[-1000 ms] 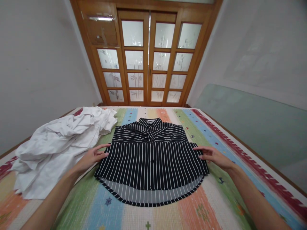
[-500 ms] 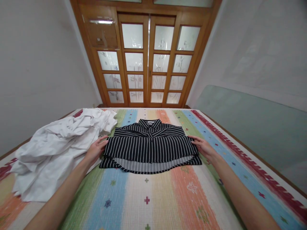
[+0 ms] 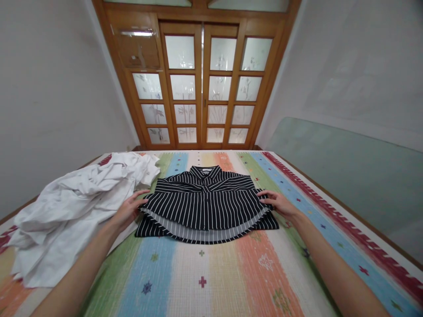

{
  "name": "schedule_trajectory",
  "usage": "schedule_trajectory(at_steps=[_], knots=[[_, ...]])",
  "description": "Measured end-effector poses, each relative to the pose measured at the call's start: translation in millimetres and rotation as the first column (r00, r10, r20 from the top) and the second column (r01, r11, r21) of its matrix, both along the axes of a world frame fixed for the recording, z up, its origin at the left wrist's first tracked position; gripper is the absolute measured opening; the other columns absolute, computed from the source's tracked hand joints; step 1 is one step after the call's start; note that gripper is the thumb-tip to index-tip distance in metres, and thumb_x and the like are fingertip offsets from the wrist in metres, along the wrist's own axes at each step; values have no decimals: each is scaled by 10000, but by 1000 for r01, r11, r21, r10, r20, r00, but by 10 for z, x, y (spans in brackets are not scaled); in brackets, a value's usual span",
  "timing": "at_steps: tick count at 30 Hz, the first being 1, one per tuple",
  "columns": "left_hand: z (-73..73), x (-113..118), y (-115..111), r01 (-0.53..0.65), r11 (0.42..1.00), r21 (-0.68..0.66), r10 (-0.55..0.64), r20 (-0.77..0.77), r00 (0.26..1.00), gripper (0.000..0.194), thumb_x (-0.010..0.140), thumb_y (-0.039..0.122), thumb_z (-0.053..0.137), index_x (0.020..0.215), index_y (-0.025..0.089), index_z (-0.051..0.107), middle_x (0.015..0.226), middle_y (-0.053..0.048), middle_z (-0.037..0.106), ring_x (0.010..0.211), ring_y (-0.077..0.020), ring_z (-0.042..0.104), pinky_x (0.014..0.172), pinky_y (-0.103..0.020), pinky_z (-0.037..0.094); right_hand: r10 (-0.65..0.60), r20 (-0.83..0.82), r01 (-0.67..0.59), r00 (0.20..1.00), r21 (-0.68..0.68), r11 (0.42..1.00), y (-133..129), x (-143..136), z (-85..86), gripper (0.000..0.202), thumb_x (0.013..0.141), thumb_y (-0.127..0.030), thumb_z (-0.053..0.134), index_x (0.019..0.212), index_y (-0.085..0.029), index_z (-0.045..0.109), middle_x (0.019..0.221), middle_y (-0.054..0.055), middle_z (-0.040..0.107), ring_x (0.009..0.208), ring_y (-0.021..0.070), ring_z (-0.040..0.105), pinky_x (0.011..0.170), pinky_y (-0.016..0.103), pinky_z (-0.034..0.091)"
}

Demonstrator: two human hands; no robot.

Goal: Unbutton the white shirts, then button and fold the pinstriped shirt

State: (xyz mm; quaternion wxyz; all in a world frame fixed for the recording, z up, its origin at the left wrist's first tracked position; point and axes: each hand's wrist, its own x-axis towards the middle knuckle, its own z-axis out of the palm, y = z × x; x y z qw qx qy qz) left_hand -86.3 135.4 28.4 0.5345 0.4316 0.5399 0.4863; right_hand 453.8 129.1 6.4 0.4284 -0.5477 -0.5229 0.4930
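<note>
A black shirt with white stripes (image 3: pixel 205 207) lies folded on the patterned cloth, its collar pointing away from me. Its lower part is folded over, and a curved hem shows a grey inner side along the front. My left hand (image 3: pixel 131 208) pinches the fold at the shirt's left edge; the thumb is partly hidden. At the right edge, my right hand (image 3: pixel 276 203) grips the same fold, with the fingers over the fabric. Close beside my left hand and forearm, a rumpled white garment (image 3: pixel 82 198) lies in a heap.
A cloth with coloured stripes (image 3: pixel 190 281) covers the surface under the shirt. Wooden doors with glass panes (image 3: pixel 201 88) stand beyond the far edge. A pale green panel (image 3: pixel 343 163) leans along the right wall, and a grey wall (image 3: pixel 49 88) rises on the left.
The folded-over layer's front edge has gone from nearly straight to curved, its corners drawn up in my hands. My hands have shifted only slightly. The white garment stays put.
</note>
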Motion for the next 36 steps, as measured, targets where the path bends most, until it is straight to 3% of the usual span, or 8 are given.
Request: schedule_trajectory(at_steps=[6,11,13,16,19,23,28,36], knots=[[-78,191,389,-244,969,23,234,204,950,269,623,89,680,887,134,659,762,-16,653,623,-91,580,540,-163,455,-271,-238,280,933,2,960,420,-129,-38,187,582,-186,758,739,-205,659,809,12,684,683,140,619,590,252,531],[-190,315,584,-309,951,-7,299,267,916,374,733,69,547,1094,155,585,831,-32,640,649,-96,627,659,-230,531,-335,-321,344,886,-32,939,607,-296,-39,181,682,-158,611,857,-205,617,816,23,678,686,144,651,684,302,574],[-281,290,556,-293,956,10,287,177,942,433,744,78,539,1168,166,532,895,-54,645,715,-124,656,724,-279,550,-357,-283,360,890,-41,932,580,-323,-58,230,720,-192,575,948,-206,594,814,30,678,691,160,667,715,334,572],[-437,149,363,-206,965,161,233,-166,958,509,694,107,590,1191,175,504,1052,-101,654,922,-190,660,856,-343,530,-394,-34,395,919,72,916,424,-261,-118,274,732,-245,561,1001,-197,583,895,63,691,759,184,675,717,328,549],[-524,-46,51,-99,954,282,239,-518,821,564,659,269,649,1197,175,505,1093,-113,653,985,-248,637,874,-406,515,-398,375,316,838,262,912,169,-102,-204,287,716,-283,557,981,-181,602,906,77,694,770,192,655,737,328,512],[-489,-193,-292,-45,975,218,179,-649,739,653,658,529,619,1169,142,493,863,-74,679,738,-233,651,712,-388,528,-347,687,217,639,272,937,-179,65,-280,343,729,-418,545,964,-177,609,735,35,665,642,193,612,689,340,470],[-417,-137,-418,73,995,69,-21,-569,822,781,664,622,608,1240,151,372,727,-3,630,623,-192,614,555,-289,462,-284,710,158,644,240,958,-412,-3,-276,419,734,-519,540,961,-171,595,700,20,624,613,191,593,626,323,441],[-399,-181,-434,197,971,138,-67,-633,771,661,668,540,630,1191,172,463,630,68,487,545,-134,499,557,-257,409,-130,646,-44,752,245,968,-542,-65,-236,442,726,-418,597,1107,-200,548,573,-73,449,545,150,480,542,278,376]])
